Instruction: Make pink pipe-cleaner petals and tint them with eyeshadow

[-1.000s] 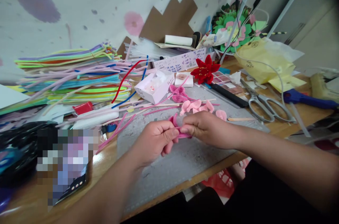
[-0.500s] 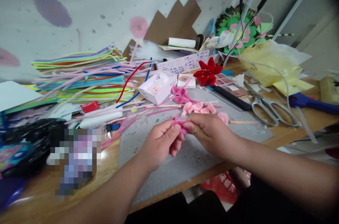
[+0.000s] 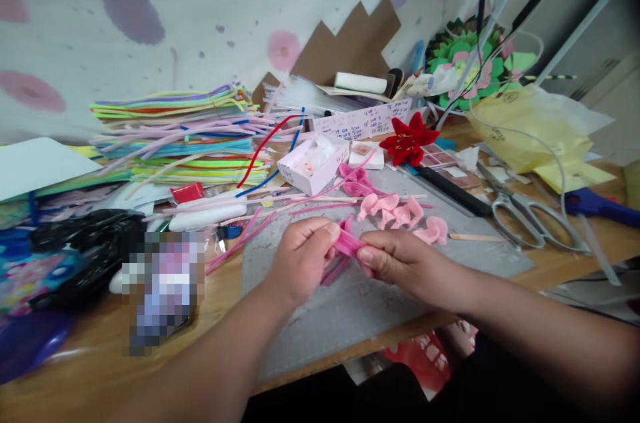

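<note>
Head cam: fuzzy pink chenille stem (image 3: 349,244)

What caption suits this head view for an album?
Left hand and right hand pinch a pink pipe cleaner above a grey mat, near pink petals and scissors.

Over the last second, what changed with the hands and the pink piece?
The left hand and right hand drew slightly apart, so more of the pink pipe-cleaner piece shows between them. Both keep their grip; nothing was let go. The view swung a little left. The pink petals, red flower, white box and scissors lie where they were.
</note>
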`<state>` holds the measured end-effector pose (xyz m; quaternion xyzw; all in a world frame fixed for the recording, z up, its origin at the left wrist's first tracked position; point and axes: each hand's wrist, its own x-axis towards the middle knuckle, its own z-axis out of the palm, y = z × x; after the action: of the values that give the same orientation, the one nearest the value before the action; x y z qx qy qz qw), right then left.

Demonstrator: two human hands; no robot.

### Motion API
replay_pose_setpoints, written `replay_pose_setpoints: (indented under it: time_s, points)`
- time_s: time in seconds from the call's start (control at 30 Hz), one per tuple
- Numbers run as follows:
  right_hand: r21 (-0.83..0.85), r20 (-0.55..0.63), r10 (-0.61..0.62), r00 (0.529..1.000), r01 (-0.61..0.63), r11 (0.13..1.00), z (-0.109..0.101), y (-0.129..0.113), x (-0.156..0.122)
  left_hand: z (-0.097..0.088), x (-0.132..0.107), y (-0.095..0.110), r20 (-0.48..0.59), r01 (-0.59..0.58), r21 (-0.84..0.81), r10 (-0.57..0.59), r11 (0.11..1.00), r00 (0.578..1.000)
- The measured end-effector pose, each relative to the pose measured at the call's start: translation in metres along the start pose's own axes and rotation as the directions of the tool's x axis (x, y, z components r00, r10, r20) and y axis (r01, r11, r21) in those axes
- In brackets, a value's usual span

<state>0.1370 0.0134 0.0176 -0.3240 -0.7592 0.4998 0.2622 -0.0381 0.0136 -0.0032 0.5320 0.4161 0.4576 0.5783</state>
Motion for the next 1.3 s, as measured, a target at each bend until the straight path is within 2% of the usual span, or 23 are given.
replay_pose_setpoints:
  time_s: [0.1,0.17,0.2,0.23,0.3,0.37,0.47,0.53,0.63,0.73,0.8,0.87,0.93,1.03,1.3]
  points:
    - [0.022,0.025,0.052,0.998,-0.052,0.998,-0.002,0.002,-0.008,-0.01,0.008,0.01,-0.062,-0.025,-0.034,0.023,0.999,0.998]
    - [0.054,0.008,0.078,0.997,-0.079,0.995,-0.004,0.004,-0.014,-0.019,0.014,0.021,-0.2,-0.075,-0.121,0.05,0.99,0.979]
    - [0.066,-0.009,0.089,0.996,-0.088,0.994,-0.007,0.005,-0.016,-0.023,0.016,0.026,-0.291,-0.149,-0.145,0.102,0.978,0.951]
    - [0.065,-0.019,0.095,0.995,-0.093,0.994,-0.009,0.006,-0.018,-0.026,0.018,0.031,-0.33,-0.182,-0.14,0.127,0.973,0.935]
    - [0.025,-0.004,0.078,0.997,-0.078,0.997,-0.017,0.008,-0.019,-0.026,0.017,0.035,-0.281,-0.139,-0.135,0.097,0.981,0.955]
    - [-0.035,-0.005,0.024,1.0,-0.025,0.999,-0.026,0.007,-0.019,-0.022,0.014,0.032,-0.188,-0.078,-0.078,0.062,0.994,0.98]
    - [-0.087,-0.148,-0.085,0.985,0.073,0.994,-0.034,0.002,-0.016,-0.013,0.008,0.023,0.018,-0.015,0.158,0.012,0.987,1.0]
    - [-0.103,-0.168,-0.098,0.981,0.081,0.991,-0.034,-0.003,-0.013,-0.009,0.006,0.019,0.168,-0.03,0.315,-0.025,0.949,0.986]
    - [-0.021,0.015,-0.008,1.0,0.008,1.0,-0.026,-0.006,-0.007,-0.005,0.005,0.019,0.328,-0.08,0.39,-0.057,0.917,0.943]
    - [0.227,0.198,0.118,0.973,-0.163,0.96,-0.011,-0.003,0.0,-0.003,0.005,0.02,0.401,-0.083,0.387,-0.086,0.918,0.912]
    - [0.378,0.256,0.211,0.943,-0.298,0.876,-0.001,0.001,0.003,-0.003,0.005,0.019,0.412,-0.072,0.392,-0.105,0.917,0.905]
    - [0.448,0.257,0.295,0.92,-0.384,0.807,0.007,0.005,0.003,-0.004,0.006,0.016,0.391,-0.067,0.402,-0.105,0.913,0.915]
    - [0.433,0.186,0.328,0.926,-0.376,0.819,0.011,0.008,0.002,-0.005,0.006,0.013,0.35,-0.075,0.41,-0.081,0.909,0.933]
    - [0.334,0.093,0.273,0.957,-0.289,0.897,0.01,0.009,-0.001,-0.007,0.007,0.009,0.296,-0.083,0.398,-0.042,0.914,0.954]
    - [0.265,0.13,0.354,0.926,-0.376,0.888,-0.003,0.006,-0.005,-0.008,0.008,0.006,0.162,-0.096,0.361,0.039,0.928,0.986]
